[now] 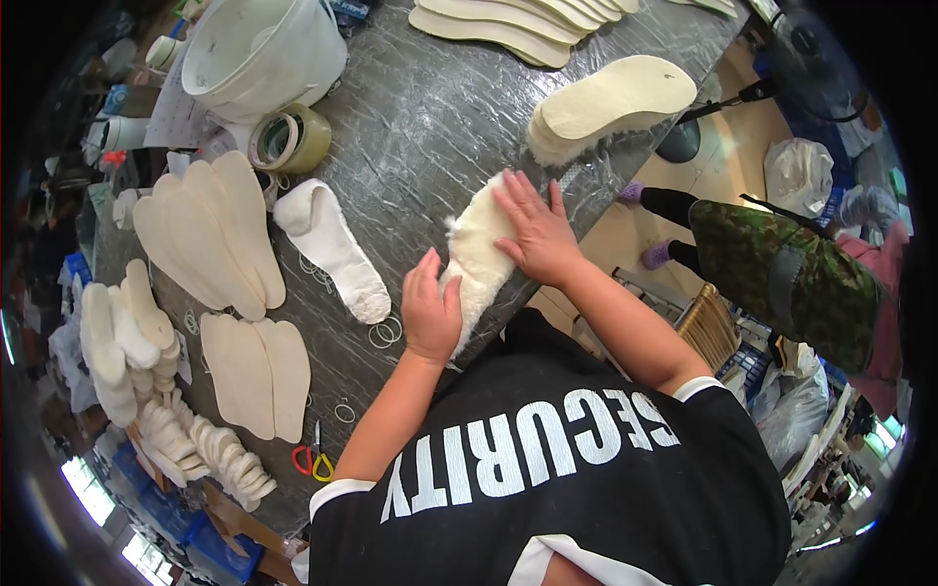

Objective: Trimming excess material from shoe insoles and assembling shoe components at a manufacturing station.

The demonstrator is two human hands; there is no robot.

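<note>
Down on the dark, wrinkled worktop [430,117], seen from the head camera, both of the person's hands are pressing on a fluffy white insole [479,256] that is lying near the worktop's near edge, just in front of the person's black shirt. The left hand [432,311] is resting with fingers together and nearly flat against the insole's lower end, thumb side touching the fleece; it is not wrapping around anything. The right hand [535,232] is lying open, fingers spread, palm down on the insole's upper half, covering its right edge.

Just left of the fluffy insole, a white felt insole [332,249] is lying at a slant, with a few thin rubber bands [385,332] scattered beside its lower tip. Further left, fanned stacks of tan insoles [215,230] are sitting on the worktop, and another pair of tan insoles [259,371] is lying below them. A pair of scissors [313,457] with red and yellow handles is lying near the worktop's lower edge. A roll of tape [291,139] is sitting beside a large white bucket [259,49] at the far left. To the upper right, a stack of cream insoles [611,103] is resting by the worktop's edge, well apart from the hands. Beyond that edge, another person in a camouflage apron [782,273] is sitting on the floor side.
</note>
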